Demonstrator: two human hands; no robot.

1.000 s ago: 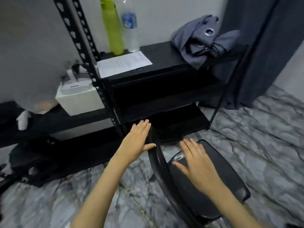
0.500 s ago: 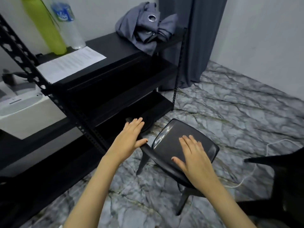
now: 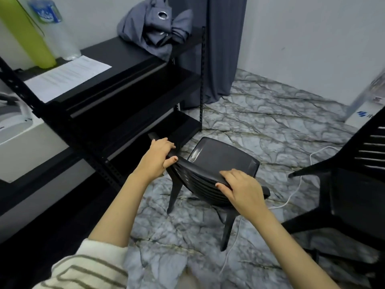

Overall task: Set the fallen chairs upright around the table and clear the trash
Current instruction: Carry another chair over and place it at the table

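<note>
Shelving [image 3: 125, 65] of black metal fills the left side, its top board carrying a green bottle [image 3: 25, 34], a clear water bottle [image 3: 56, 28], a printed sheet [image 3: 68, 76] and a bundle of grey cloth [image 3: 154, 32]. Just in front of it, on the marbled floor [image 3: 270, 122], stands a small black chair [image 3: 223, 161], upright on its legs with the seat facing away from the camera. The left hand [image 3: 156, 159] has its fingers [image 3: 166, 143] wrapped around the left end of the backrest's top rail. The right hand [image 3: 245, 192] grips the right end of the same rail, fingers curled over the top edge and thumb against the slatted back. A white cable [image 3: 295, 190] trails across the floor beyond. At far right a second black chair [image 3: 354, 195] lies tipped over.
</note>
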